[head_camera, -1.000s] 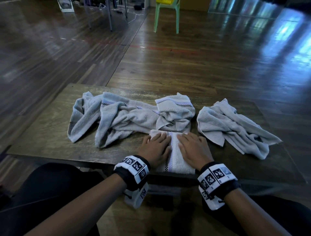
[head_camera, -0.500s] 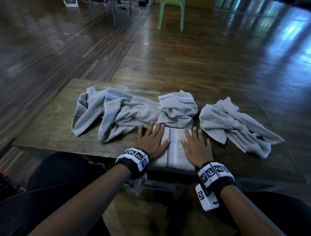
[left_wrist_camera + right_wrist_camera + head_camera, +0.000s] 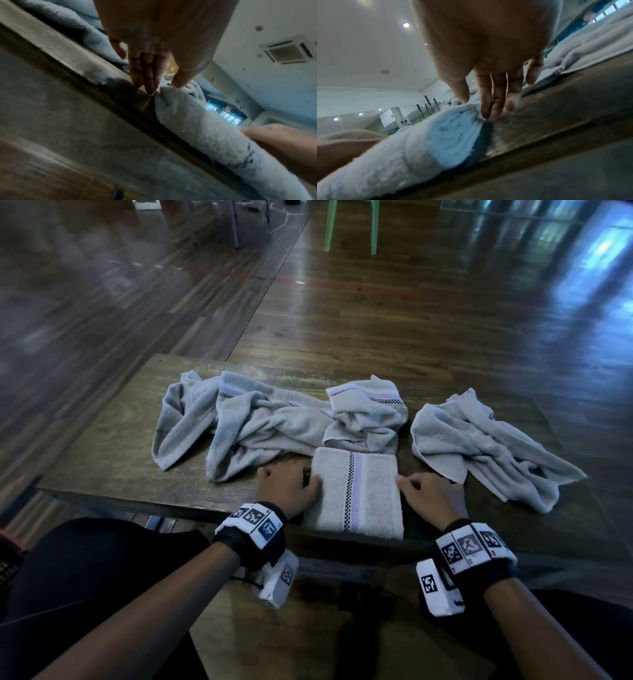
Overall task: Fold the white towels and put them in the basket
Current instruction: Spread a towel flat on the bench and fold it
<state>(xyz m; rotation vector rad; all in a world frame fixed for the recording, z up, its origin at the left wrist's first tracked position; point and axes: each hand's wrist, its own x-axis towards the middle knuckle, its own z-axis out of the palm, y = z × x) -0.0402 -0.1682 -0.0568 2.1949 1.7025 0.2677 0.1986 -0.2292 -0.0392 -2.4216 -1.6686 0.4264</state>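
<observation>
At the near edge of the tabletop (image 3: pixel 113 446), in the head view, a folded towel (image 3: pixel 356 494) lies flat, its striped band running away from the person. The left hand (image 3: pixel 286 491) sits at its left side and the right hand (image 3: pixel 430 498) at its right side, each with thumb on the cloth's edge. Behind it lies a crumpled pile of towels (image 3: pixel 274 422), and toward the right edge another loose towel (image 3: pixel 486 443).

In the left wrist view, the left hand's fingers (image 3: pixel 147 75) are straight and together, tips meeting the tabletop at the folded towel's (image 3: pixel 205 135) side; thumb tip on the top.

In the right wrist view, the right hand's fingers (image 3: pixel 494 97) are likewise extended, touching down against the folded towel's (image 3: pixel 419 148) edge, thumb resting on the top.
</observation>
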